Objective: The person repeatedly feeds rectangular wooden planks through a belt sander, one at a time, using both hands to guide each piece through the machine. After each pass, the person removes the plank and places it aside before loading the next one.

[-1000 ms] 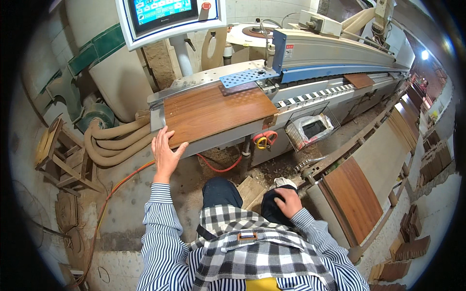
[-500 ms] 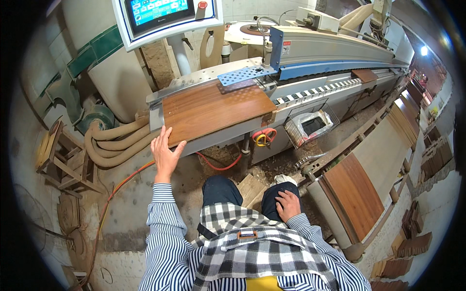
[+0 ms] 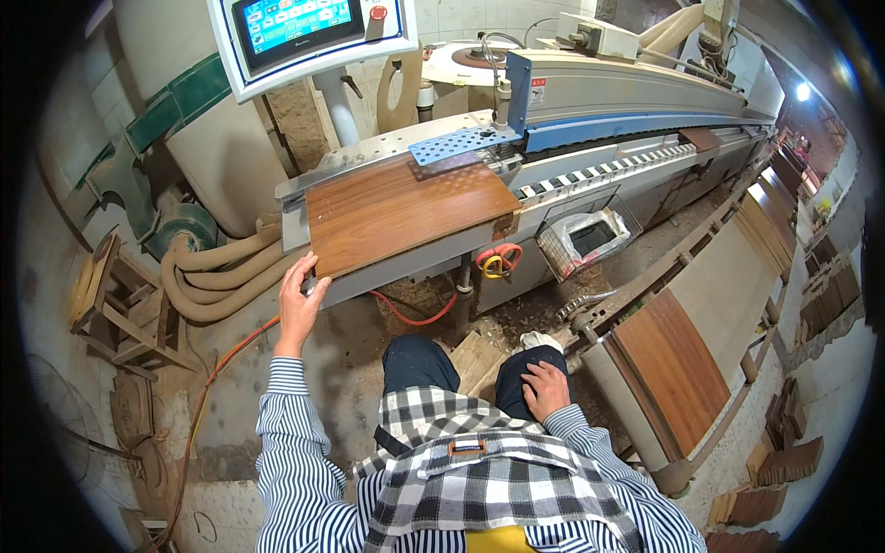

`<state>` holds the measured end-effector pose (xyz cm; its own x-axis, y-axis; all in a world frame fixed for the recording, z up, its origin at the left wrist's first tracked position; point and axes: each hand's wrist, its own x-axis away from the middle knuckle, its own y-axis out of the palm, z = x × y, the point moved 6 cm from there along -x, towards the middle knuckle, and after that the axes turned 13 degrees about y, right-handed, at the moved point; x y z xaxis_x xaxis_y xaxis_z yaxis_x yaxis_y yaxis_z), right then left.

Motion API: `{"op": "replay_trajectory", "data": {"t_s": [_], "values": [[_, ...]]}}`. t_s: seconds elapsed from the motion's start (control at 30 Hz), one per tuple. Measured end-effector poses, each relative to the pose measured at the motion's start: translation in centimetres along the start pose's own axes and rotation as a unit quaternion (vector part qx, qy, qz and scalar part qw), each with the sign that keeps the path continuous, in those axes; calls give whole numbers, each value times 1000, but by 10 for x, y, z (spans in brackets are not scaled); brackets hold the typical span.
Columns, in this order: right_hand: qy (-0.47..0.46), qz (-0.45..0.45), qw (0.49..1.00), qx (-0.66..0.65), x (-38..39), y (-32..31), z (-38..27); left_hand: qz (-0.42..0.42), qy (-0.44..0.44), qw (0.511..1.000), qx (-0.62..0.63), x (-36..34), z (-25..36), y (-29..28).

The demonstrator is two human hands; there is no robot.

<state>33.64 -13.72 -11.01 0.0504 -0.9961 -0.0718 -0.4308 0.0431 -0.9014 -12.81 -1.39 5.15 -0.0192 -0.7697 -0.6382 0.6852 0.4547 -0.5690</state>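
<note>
A brown wood-grain board (image 3: 406, 212) lies flat on the infeed end of a long grey edge-banding machine (image 3: 636, 92). The board's far edge reaches under a blue perforated plate (image 3: 461, 145). At the board's near left corner is my left hand (image 3: 300, 304), fingertips by its left edge and thumb by its front edge, the fingers apart. Whether it presses on the corner I cannot tell. My right hand (image 3: 546, 387) rests on my right thigh with its fingers stretched out, holding nothing.
A control screen (image 3: 300, 32) stands above the machine's left end. Thick dust hoses (image 3: 221, 276) and a wooden stool (image 3: 129, 304) are at left. A wire basket (image 3: 590, 238) hangs on the machine's front. More boards (image 3: 668, 369) lie on a roller conveyor at right.
My left hand has drawn back a little to the left and toward me, off the board's top to its corner. The board and my right hand look unmoved.
</note>
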Motion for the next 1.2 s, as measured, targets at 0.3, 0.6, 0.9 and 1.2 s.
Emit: {"op": "replay_trajectory", "data": {"t_s": [0.3, 0.6, 0.9, 1.2], "values": [[4, 8, 1000, 2, 0, 3, 2, -44, 55, 991, -118, -22, 27, 31], [1, 26, 999, -23, 1, -2, 1, -73, 100, 989, -86, -52, 59, 95], [54, 197, 973, 111, -30, -72, 70, -62, 192, 959, -200, -44, 72, 123], [117, 160, 951, 238, -42, -84, 158, -48, 186, 963, -190, -42, 71, 125]]}}
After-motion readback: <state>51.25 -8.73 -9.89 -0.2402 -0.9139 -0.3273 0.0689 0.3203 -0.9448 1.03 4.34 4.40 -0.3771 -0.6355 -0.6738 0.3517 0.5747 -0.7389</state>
